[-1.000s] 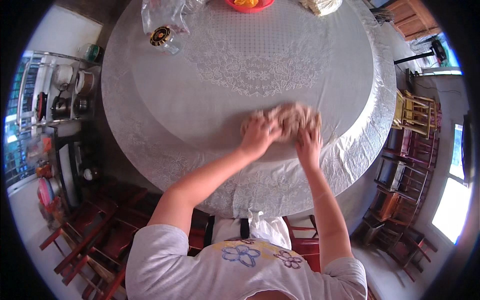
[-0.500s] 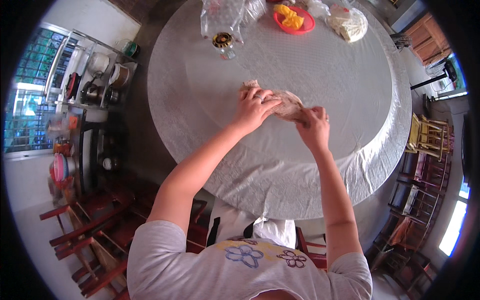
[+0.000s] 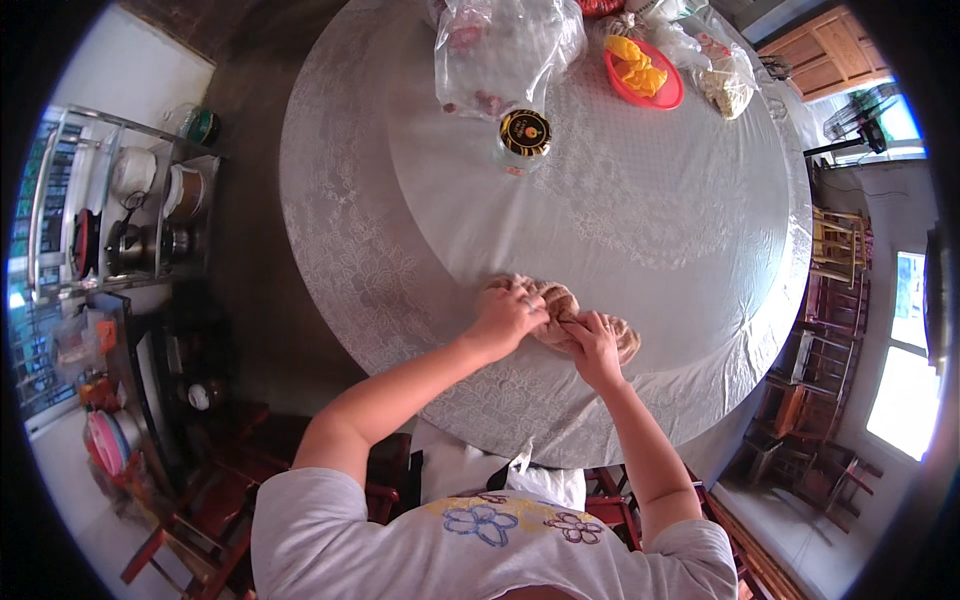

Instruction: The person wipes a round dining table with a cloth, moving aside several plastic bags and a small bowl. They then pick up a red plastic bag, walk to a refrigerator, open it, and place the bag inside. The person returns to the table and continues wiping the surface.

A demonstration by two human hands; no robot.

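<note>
Round and covered in a pale patterned cloth, the table [image 3: 640, 200] carries a brown crumpled cloth [image 3: 560, 305] near its close edge. Both hands grip it: the left hand [image 3: 505, 320] is curled over its left end, the right hand [image 3: 595, 345] pinches a fold at its middle. Half a second earlier the hands sat similarly on the bundle. Farther off stand a black-lidded jar [image 3: 523, 138], a clear plastic bag [image 3: 500, 50] and a red plate [image 3: 640, 70].
</note>
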